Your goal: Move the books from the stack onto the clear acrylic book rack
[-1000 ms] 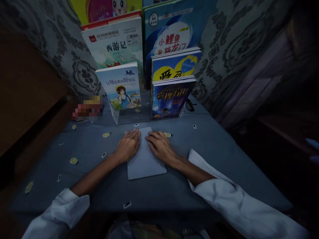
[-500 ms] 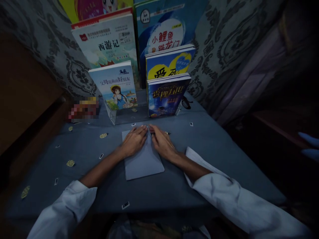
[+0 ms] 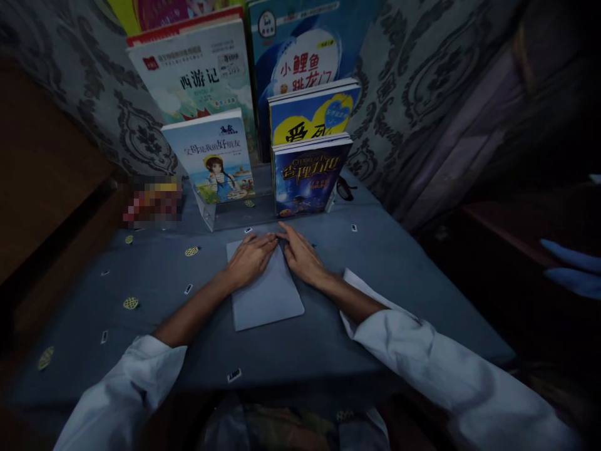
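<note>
A pale sheet of paper or thin booklet (image 3: 267,300) lies on the blue-grey tablecloth (image 3: 399,282), its right side slanting in toward the top. My left hand (image 3: 252,258) rests flat over its upper left part, fingers stretched toward the top. At the upper right edge is my right hand (image 3: 301,255), its index finger extended forward past the paper's top. The fingertips of both hands nearly meet there. Neither hand grips anything; the paper's top end is hidden beneath them.
Books stand in clear holders at the back, among them a light blue one (image 3: 216,160) and a dark blue one (image 3: 307,178). Dark glasses (image 3: 345,189) lie beside them. A blurred red and yellow item (image 3: 153,203) is at the back left. Patterned curtains hang behind.
My right index finger has stretched forward, away from the other fingers. My left hand remains on the paper. The whole view has shifted slightly.
</note>
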`<state>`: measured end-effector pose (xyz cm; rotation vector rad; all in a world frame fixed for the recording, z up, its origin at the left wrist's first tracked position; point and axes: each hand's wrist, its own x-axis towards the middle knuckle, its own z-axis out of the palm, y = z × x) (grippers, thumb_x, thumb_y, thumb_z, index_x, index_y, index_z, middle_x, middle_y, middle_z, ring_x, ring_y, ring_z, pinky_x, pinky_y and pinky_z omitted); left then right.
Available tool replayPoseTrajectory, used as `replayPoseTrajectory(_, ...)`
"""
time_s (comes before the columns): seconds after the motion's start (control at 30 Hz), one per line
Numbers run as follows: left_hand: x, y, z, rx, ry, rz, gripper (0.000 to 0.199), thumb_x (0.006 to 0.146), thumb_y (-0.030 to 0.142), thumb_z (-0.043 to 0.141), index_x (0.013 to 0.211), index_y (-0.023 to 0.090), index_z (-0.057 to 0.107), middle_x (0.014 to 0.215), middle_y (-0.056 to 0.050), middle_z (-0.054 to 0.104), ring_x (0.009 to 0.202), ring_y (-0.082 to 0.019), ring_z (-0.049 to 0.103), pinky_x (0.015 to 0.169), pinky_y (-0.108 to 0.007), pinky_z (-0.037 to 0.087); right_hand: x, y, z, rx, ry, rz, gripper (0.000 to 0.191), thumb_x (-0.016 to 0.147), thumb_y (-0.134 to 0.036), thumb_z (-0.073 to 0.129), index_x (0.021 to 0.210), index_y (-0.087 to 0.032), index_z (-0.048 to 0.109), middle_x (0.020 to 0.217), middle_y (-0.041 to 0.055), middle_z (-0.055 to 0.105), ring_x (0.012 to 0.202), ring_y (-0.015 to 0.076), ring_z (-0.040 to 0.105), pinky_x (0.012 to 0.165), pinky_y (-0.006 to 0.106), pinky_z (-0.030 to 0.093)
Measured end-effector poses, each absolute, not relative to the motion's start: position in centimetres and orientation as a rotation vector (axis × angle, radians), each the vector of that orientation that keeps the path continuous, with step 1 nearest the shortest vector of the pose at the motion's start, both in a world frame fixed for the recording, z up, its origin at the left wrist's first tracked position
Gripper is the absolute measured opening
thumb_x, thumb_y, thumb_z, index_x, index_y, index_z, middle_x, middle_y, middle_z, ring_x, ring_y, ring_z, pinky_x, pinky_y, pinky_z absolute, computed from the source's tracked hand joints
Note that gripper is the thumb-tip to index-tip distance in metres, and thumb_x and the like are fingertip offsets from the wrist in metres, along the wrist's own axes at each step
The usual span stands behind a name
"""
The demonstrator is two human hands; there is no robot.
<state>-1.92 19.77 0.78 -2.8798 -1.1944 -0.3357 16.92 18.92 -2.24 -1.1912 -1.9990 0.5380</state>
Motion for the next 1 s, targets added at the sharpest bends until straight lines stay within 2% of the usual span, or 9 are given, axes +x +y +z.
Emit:
replayPoseTrajectory(0.57, -1.5, 15.1, 1.8, -3.088, -0.932, -0.467, 0.038, 0.103, 0.020, 0.037, 0.131, 0.020, 0.063, 0.130, -0.010, 0.068, 0.126, -0.023, 0.061, 0.104, -0.044, 0.047, 16.9, 19.1, -1.9, -1.255, -2.095, 0.490, 0.056, 0.091, -0.012, 0.037, 0.147, -0.016, 0.040, 0.129, 0.0120, 0.067, 0.122, 0.0292, 0.054, 0.104, 0.052, 0.042)
replayPoseTrajectory(0.77, -1.4, 12.6, 2.2, -3.164, -0.868, -0.429, 0.038, 0.104, 0.022, 0.036, 0.132, 0.018, 0.061, 0.132, -0.011, 0.067, 0.127, -0.023, 0.060, 0.105, -0.044, 0.047, 16.8, 19.2, -1.8, -1.277, -2.146, 0.462, 0.050, 0.092, -0.024, 0.048, 0.141, -0.015, 0.048, 0.132, 0.0145, 0.064, 0.125, 0.0314, 0.052, 0.105, 0.051, 0.042)
replayPoseTrajectory(1.0, -1.7, 9.5, 2.0, -3.257, -0.721, -0.436, 0.038, 0.105, 0.023, 0.036, 0.136, 0.020, 0.059, 0.139, -0.009, 0.062, 0.134, -0.021, 0.054, 0.109, -0.042, 0.044, 16.8, 19.2, -1.7, -1.256, -2.181, 0.426, 0.046, 0.090, -0.029, 0.057, 0.136, -0.021, 0.056, 0.130, 0.0105, 0.065, 0.123, 0.0318, 0.054, 0.104, 0.051, 0.042)
